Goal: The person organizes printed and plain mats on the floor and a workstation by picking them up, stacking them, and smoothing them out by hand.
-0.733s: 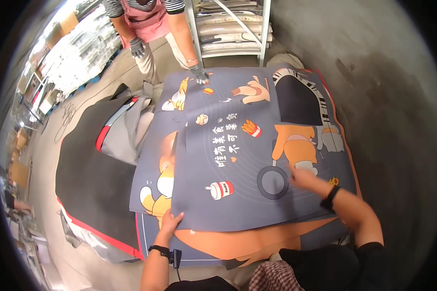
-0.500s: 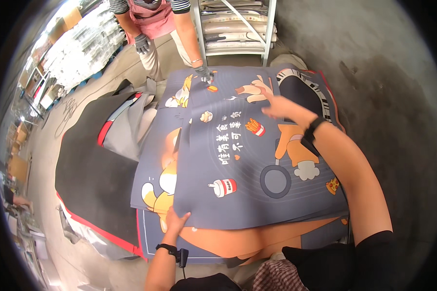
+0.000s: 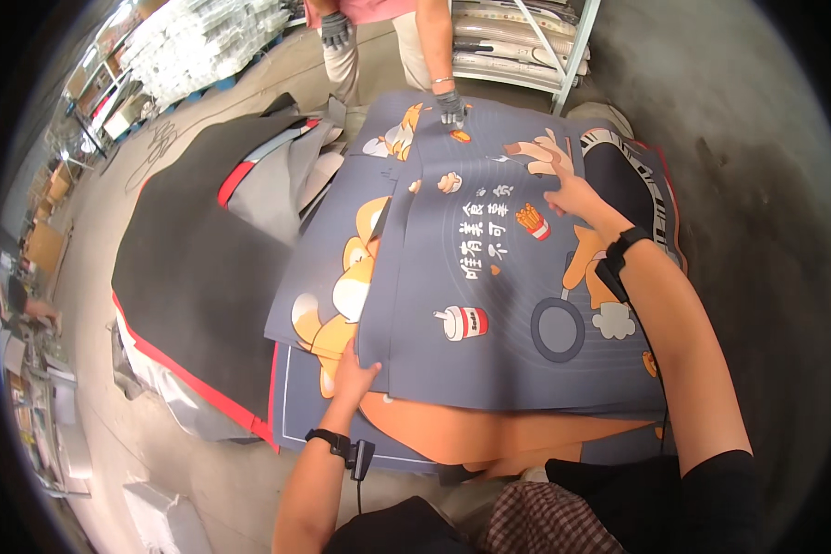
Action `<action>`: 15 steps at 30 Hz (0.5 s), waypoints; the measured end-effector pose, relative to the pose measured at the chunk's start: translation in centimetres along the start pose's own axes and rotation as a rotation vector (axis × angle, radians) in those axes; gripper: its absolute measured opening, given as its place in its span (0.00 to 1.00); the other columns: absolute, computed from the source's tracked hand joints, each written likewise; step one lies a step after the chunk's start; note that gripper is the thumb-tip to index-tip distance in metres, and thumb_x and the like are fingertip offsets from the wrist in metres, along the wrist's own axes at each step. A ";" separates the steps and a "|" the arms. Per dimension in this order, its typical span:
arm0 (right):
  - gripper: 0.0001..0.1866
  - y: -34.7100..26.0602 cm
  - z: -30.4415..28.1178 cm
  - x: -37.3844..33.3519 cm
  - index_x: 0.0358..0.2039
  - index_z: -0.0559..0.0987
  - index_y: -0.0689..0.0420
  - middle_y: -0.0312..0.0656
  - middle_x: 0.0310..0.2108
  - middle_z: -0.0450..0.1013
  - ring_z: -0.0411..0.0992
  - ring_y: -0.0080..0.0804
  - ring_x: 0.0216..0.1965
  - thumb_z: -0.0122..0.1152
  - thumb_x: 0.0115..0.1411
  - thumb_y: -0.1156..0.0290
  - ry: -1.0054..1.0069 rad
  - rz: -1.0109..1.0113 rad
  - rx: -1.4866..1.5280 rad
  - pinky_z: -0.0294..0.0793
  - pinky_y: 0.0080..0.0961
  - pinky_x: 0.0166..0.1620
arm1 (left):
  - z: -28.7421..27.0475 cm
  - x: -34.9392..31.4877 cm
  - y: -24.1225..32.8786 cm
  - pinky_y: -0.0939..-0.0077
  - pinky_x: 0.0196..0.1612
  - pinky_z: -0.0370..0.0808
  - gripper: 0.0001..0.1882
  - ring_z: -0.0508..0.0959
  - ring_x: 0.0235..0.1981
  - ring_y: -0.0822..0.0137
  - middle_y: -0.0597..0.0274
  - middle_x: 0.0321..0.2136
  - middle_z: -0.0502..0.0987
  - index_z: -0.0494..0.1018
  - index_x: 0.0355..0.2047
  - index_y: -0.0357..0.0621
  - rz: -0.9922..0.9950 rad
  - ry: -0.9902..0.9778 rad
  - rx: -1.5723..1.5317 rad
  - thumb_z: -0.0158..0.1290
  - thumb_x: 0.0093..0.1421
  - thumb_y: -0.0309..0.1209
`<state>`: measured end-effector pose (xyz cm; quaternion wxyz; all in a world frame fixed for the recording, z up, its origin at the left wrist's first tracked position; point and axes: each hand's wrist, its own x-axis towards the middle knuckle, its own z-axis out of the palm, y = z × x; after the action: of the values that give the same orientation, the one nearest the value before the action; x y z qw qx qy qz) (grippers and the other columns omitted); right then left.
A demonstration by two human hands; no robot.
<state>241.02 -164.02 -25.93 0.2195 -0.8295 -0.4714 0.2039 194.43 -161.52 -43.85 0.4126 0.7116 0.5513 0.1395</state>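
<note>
A dark blue-grey printed mat (image 3: 434, 360) with cartoon food and a pan lies on top of a stack of similar mats. At its near left corner my left hand (image 3: 353, 374) grips the edge, thumb on top; the fingers are partly hidden. Farther off, on the right, my right hand (image 3: 577, 196) rests on the mat's surface, index finger and thumb stretched apart, holding nothing. A co-worker's gloved hand (image 3: 451, 109) touches the mat's far edge. Beneath, a mat with orange foxes (image 3: 346, 295) shows on the left, and an orange-printed one (image 3: 462, 434) along the near side.
To the left lies another pile, topped by a black sheet (image 3: 194, 249) with red trim. A metal rack (image 3: 563, 69) with stacked mats stands behind. White wrapped goods (image 3: 203, 46) are heaped at the far left. The co-worker (image 3: 379, 46) stands across the stack.
The whole view has shifted, with the stack now higher and farther right. The top mat's left edge lies farther right, uncovering more of the fox print. Both my hands keep their places on it.
</note>
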 end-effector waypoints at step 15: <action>0.39 7.3 6.7 -8.7 0.59 0.45 0.60 0.48 0.29 0.73 0.73 0.36 0.30 0.52 0.55 0.59 -0.616 0.066 -0.205 0.71 0.26 0.35 | -1.8 -2.6 7.3 0.67 0.33 0.71 0.37 0.74 0.30 0.58 0.55 0.28 0.71 0.52 0.58 0.43 0.134 -0.049 0.656 0.49 0.44 0.23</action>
<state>238.30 -173.76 -34.34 -0.0249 -0.7613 -0.5067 0.4039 197.22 -163.47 -36.68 0.1648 0.8442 0.5088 -0.0359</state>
